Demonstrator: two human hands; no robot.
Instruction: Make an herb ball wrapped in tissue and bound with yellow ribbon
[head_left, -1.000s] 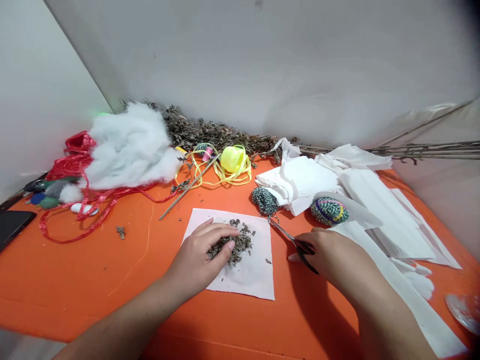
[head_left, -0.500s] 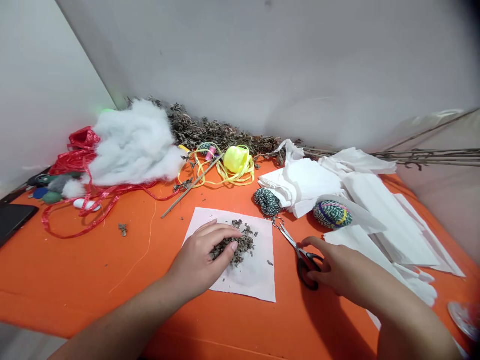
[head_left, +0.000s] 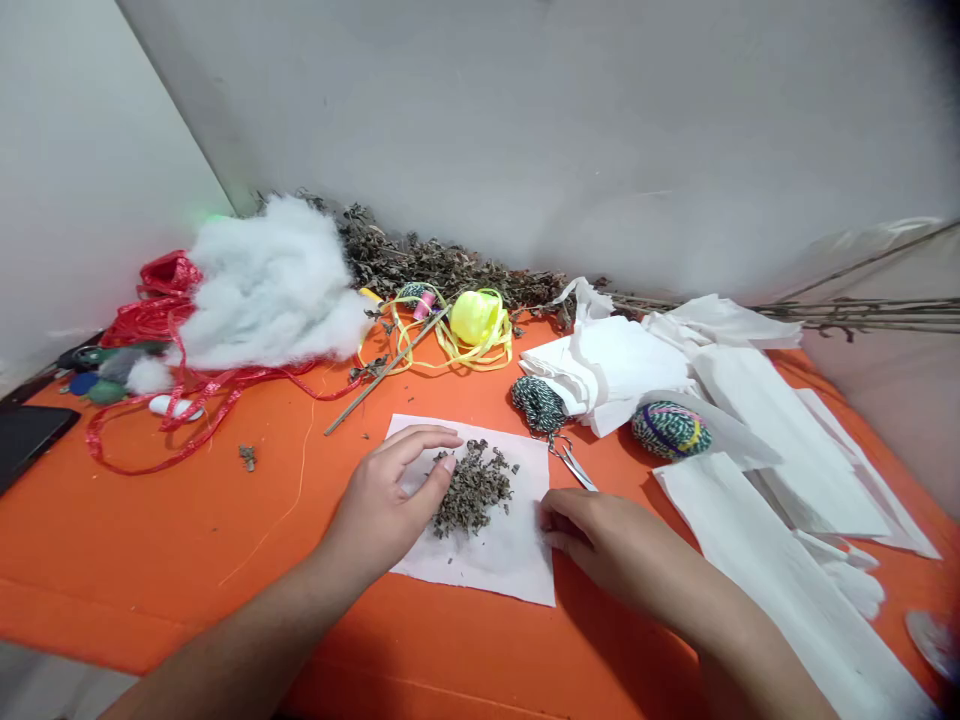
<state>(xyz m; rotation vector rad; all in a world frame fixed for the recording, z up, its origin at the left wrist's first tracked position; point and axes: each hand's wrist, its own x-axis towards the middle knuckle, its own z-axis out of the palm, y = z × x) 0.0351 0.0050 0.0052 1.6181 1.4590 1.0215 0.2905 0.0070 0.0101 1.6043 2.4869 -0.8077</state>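
A square of white cloth (head_left: 517,570) lies flat in front of me, bearing a small heap of crumbled dried leaves (head_left: 476,490). My left hand (head_left: 397,495) is open at the heap's left side, thumb and fingers apart, holding nothing. At the cloth's right edge, the curled fingers of my right hand (head_left: 592,535) close on the border; the fingertips are partly hidden. Behind that hand lie scissors (head_left: 577,468), their handles covered from view. Above them rests a dark green and white bundle of twine (head_left: 538,403).
White fluffy stuffing (head_left: 270,285) and red ribbon (head_left: 150,320) sit at the back left. Dried leafy stems (head_left: 442,270) line the wall. Near the middle is a yellow ribbon roll (head_left: 474,318). Folded white cloths (head_left: 787,440) and a twine ball (head_left: 670,430) lie to the right.
My right hand has moved left from the scissor handles to the cloth's edge. My left hand has drawn back off the leaf heap, leaving more of it visible.
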